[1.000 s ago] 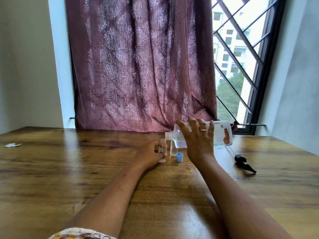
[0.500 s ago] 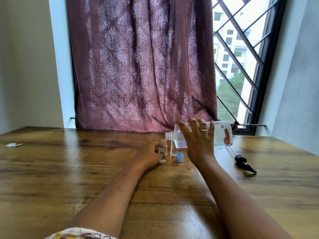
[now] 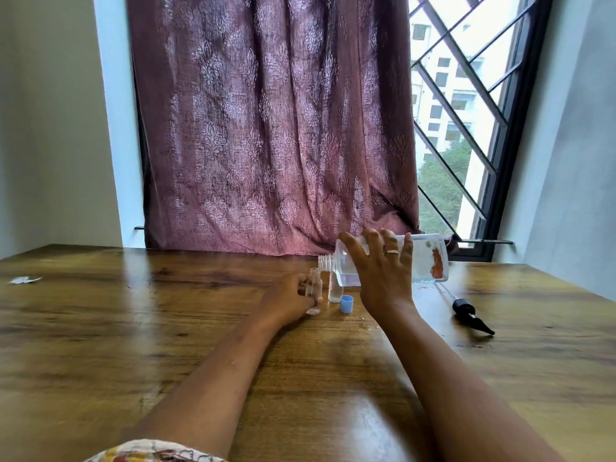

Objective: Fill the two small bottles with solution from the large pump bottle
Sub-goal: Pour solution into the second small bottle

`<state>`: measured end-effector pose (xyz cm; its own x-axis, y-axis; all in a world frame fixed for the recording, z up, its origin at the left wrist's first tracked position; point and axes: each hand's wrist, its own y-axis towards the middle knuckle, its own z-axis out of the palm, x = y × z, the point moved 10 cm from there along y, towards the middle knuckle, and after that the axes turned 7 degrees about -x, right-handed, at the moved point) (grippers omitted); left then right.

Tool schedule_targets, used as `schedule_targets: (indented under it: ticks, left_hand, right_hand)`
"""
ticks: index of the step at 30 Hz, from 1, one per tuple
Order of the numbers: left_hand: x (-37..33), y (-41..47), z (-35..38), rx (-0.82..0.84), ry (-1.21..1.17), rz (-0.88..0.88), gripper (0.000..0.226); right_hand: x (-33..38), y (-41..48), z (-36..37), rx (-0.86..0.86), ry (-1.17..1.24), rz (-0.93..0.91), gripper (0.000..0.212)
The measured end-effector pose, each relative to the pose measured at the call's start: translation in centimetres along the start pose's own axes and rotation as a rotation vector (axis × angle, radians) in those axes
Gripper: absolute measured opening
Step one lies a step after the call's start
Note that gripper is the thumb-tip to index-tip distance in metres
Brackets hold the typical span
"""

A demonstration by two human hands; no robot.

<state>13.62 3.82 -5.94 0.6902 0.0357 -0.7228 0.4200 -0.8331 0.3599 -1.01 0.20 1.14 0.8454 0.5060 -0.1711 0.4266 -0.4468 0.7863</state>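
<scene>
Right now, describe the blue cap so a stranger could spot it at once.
Start at the wooden table before the maroon curtain, and find the right hand tipping the large pump bottle. Just left of that wrist, the blue cap sits on the wood, beside two clear small bottles. It is the only blue thing there.

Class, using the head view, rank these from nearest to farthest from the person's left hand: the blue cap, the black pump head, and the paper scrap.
1. Blue cap: just right of the left hand, on the table.
2. Black pump head: farther right, beyond the right hand.
3. Paper scrap: far left, near the table's edge.
</scene>
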Motion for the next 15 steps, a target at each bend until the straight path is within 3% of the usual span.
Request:
schedule_targets:
  ticks: [15]
  left_hand:
    - [-0.09,-0.15,0.06,0.006,-0.014,-0.002,0.041]
  right_hand:
    - [0.01,-0.04,-0.07,0.001,0.011,0.003,0.1]
